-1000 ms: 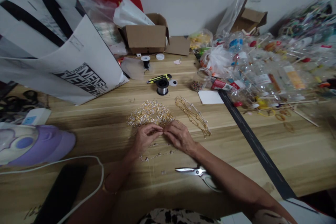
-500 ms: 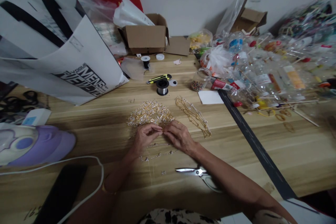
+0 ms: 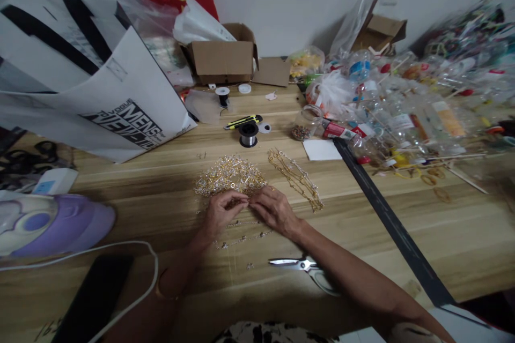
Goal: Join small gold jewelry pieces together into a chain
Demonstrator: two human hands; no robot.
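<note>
My left hand and my right hand meet at the fingertips, both closed in a pinch. Between them is a beaded chain, its loop hanging down onto the table below my palms; the exact link at the fingertips is too small to make out. Just beyond my fingers lies a heap of gold and silver beaded chains. More chains are stretched out right of the heap. Scissors lie partly open by my right forearm, near a few tiny metal bits.
Behind the heap stand a wire spool and a yellow-black utility knife. A jar of beads and many plastic bottles fill the right. A paper bag, a purple appliance and a dark phone-like slab occupy the left.
The view has shifted very slightly. My hands stay pinched together in the same spot, with hardly any visible movement of the fingers.
</note>
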